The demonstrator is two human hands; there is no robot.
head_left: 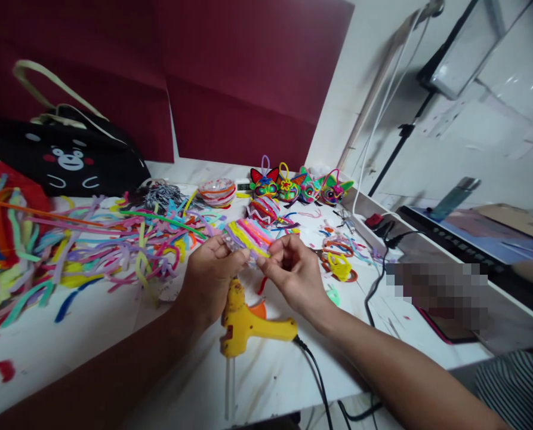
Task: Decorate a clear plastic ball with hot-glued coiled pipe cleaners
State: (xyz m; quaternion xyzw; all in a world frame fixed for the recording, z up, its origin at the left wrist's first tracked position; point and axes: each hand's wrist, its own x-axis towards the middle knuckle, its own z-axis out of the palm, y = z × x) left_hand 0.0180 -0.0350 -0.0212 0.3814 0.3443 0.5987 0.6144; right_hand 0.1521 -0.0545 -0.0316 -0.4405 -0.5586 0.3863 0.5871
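Note:
A clear rounded shell covered in yellow, pink, orange and purple pipe cleaner stripes is held up between my two hands. My left hand pinches its left edge with thumb and fingers. On the other side, my right hand has thumb and fingers closed at the lower right edge, by the end of a stripe. Directly below lies a yellow glue gun, a clear glue stick poking out of its back end. Part of its tip is hidden by my left hand.
Loose pipe cleaners spread over the left side. Striped balls and several finished animal-face ornaments stand at the back. A black bag sits back left. Black cable trails off the front edge; a phone lies right.

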